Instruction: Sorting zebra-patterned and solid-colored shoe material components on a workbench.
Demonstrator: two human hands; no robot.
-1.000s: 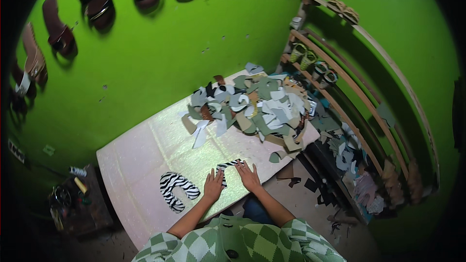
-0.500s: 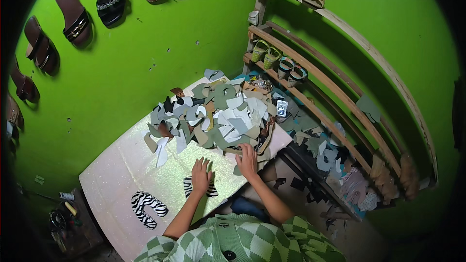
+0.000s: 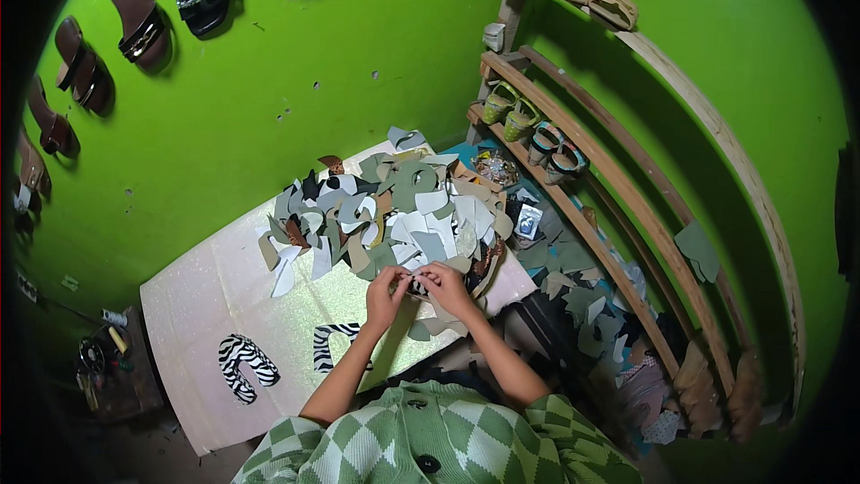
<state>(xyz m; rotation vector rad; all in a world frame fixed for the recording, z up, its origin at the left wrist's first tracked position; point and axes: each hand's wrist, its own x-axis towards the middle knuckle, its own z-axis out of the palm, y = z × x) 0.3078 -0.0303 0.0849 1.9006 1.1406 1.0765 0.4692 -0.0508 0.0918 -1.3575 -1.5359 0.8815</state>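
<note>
left hand (image 3: 383,295) moved beside right hand (image 3: 447,290) | near scrap pile (image 3: 428,226) | both curled, grip unclear

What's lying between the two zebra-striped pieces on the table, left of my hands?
In the head view, only bare pale tabletop shows between the left zebra-striped piece and right zebra-striped piece.

The person wears a knitted green cardigan (image 3: 484,430), patterned in pale and darker diamonds, with round dark buttons (image 3: 428,464) (two show) down its front. The checked sleeves (image 3: 578,435) leave both forearms (image 3: 506,372) and hands (image 3: 383,298) bare.
</note>
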